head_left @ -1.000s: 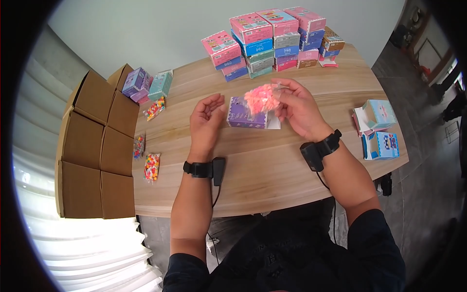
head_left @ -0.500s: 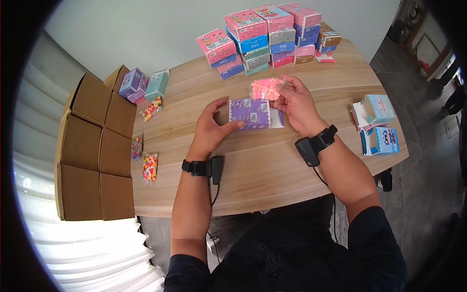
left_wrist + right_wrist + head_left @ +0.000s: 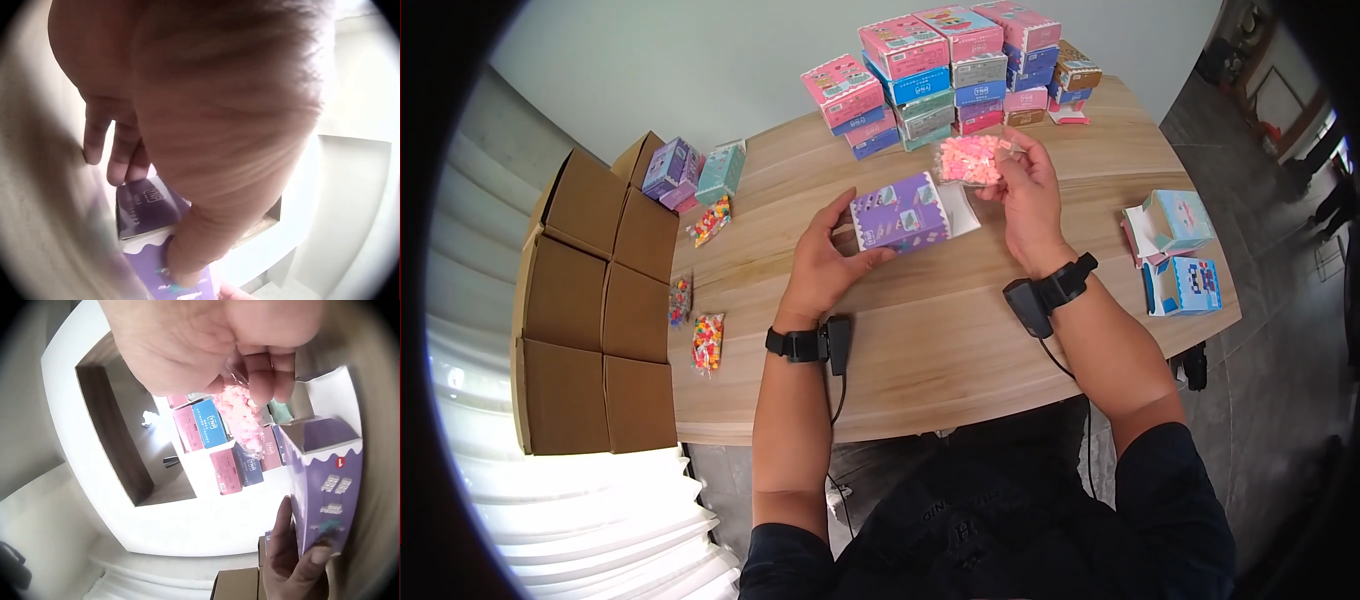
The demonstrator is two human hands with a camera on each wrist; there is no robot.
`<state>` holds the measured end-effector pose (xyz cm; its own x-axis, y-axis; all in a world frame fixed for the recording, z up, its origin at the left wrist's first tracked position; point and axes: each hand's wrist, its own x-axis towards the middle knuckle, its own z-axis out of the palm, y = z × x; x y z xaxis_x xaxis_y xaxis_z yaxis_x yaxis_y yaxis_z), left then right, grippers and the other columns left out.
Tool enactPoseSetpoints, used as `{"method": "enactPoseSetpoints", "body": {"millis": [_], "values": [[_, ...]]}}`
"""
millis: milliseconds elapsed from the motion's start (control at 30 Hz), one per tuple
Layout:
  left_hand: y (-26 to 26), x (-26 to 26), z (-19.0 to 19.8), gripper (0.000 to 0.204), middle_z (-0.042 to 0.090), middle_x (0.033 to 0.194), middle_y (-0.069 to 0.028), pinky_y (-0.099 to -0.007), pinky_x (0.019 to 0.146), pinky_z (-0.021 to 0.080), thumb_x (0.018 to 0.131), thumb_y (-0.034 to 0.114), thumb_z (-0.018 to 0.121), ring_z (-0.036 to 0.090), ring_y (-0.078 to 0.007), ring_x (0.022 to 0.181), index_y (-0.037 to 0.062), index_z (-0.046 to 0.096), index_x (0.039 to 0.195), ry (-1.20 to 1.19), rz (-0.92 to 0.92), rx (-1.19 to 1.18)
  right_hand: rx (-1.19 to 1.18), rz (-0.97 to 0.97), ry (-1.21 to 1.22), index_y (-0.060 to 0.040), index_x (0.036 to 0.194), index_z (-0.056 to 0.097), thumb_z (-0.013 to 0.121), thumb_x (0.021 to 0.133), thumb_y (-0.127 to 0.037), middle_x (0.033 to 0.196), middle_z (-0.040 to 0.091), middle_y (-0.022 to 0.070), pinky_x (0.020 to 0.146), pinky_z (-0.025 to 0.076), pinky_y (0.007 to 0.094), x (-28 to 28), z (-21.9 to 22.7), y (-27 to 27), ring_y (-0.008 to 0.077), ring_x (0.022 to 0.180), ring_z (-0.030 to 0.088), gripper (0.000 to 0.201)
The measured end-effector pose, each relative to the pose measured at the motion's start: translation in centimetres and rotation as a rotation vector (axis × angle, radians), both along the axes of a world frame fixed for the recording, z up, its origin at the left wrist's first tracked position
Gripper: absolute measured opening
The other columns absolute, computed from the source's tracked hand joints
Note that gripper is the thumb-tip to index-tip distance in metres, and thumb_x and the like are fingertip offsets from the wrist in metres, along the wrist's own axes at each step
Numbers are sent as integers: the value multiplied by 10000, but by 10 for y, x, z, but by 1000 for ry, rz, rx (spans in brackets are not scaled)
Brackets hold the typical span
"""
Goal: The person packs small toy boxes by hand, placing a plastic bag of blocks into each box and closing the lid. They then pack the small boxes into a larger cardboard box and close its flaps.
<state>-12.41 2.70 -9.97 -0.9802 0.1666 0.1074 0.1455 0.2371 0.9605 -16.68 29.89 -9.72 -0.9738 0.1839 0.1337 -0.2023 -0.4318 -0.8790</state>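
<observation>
My left hand [image 3: 820,268] grips a purple printed box [image 3: 898,215] by its left end, thumb on the near side and fingers on the far side. The box lies tilted over the table, its right end open with a white flap [image 3: 962,208] sticking out. In the right wrist view the open mouth of the purple box [image 3: 328,481] faces up toward my right hand. My right hand [image 3: 1032,205] pinches a clear bag of small pink pieces [image 3: 968,160] by its right end, just above and right of the box's open end.
Stacked colourful boxes [image 3: 950,80] stand at the back. At left are brown cartons [image 3: 565,300], a few small boxes [image 3: 675,170] and bags of multicoloured pieces [image 3: 708,343]. Two opened boxes [image 3: 1180,255] lie near the table's right edge.
My left hand has gone from beside the purple box to gripping it, and the box has turned so its open end points up and right. The pink bag has moved right and away.
</observation>
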Motion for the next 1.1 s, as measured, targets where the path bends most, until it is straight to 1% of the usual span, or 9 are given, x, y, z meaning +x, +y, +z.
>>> {"method": "enactPoseSetpoints", "body": {"millis": [67, 233, 333, 467, 600, 700, 900, 1000, 1100], "values": [[2, 3, 12, 925, 573, 1433, -184, -350, 1015, 561, 781, -35, 877, 613, -224, 1264, -5, 389, 1566, -56, 33, 105, 14, -49, 35, -30, 1399, 513, 588, 1052, -92, 1027, 625, 51, 673, 531, 255, -2, 1, 1, 99, 782, 606, 360], [4, 1, 9, 882, 548, 1456, -171, -350, 1005, 569, 784, -52, 863, 598, -223, 1286, 8, 391, 1526, 51, 59, 43, 78, -76, 115, -46, 1395, 530, 607, 1064, -129, 1068, 648, 51, 692, 545, 261, -9, -7, 1, 111, 819, 637, 350], [6, 0, 6, 880, 539, 1462, -162, -349, 1017, 565, 789, -65, 852, 575, -228, 1315, 20, 375, 1524, 87, 59, 19, 150, -28, 155, -51, 1381, 529, 615, 1059, -158, 1094, 594, 65, 671, 531, 257, -8, -7, 0, 120, 769, 626, 351], [6, -4, -4, 892, 503, 1497, -173, -326, 990, 589, 793, -90, 838, 529, -237, 1374, 11, 346, 1531, 136, 57, 50, 243, -14, 178, -39, 1378, 533, 632, 1048, -153, 1068, 579, 60, 646, 523, 267, 0, -4, -1, 115, 737, 620, 363], [7, -7, -5, 880, 483, 1505, -170, -328, 1033, 572, 802, -135, 805, 507, -241, 1390, 13, 338, 1533, 162, 110, 75, 299, -41, 160, -46, 1365, 568, 608, 1043, -135, 1023, 581, 38, 638, 505, 265, 0, -2, 2, 100, 759, 597, 336], [6, -7, -4, 875, 471, 1505, -164, -338, 1058, 563, 806, -155, 788, 500, -244, 1394, 11, 334, 1534, 185, 131, 70, 355, -33, 176, -39, 1334, 603, 570, 1037, -109, 962, 587, 31, 663, 493, 279, -3, -4, 6, 107, 767, 574, 307], [6, -6, -4, 886, 464, 1507, -159, -350, 1075, 557, 810, -167, 771, 501, -247, 1393, 14, 322, 1552, 193, 74, 79, 506, 19, 147, -22, 1297, 632, 548, 1033, -111, 873, 584, 30, 728, 488, 309, 1, 0, 7, 130, 783, 562, 290], [7, -4, -1, 887, 471, 1504, -155, -355, 1079, 554, 813, -169, 765, 504, -248, 1391, 14, 319, 1558, 182, 64, 87, 478, -131, 213, -31, 1318, 600, 544, 1038, -114, 938, 593, 42, 700, 499, 298, -7, 0, 11, 132, 765, 603, 297], [9, -4, 1, 881, 473, 1506, -153, -356, 1081, 553, 817, -167, 763, 505, -248, 1392, 12, 320, 1558, 163, 52, 84, 311, -77, 142, -44, 1338, 552, 544, 1041, -115, 1030, 588, 64, 666, 518, 291, -5, 7, 13, 143, 740, 657, 305]]}}
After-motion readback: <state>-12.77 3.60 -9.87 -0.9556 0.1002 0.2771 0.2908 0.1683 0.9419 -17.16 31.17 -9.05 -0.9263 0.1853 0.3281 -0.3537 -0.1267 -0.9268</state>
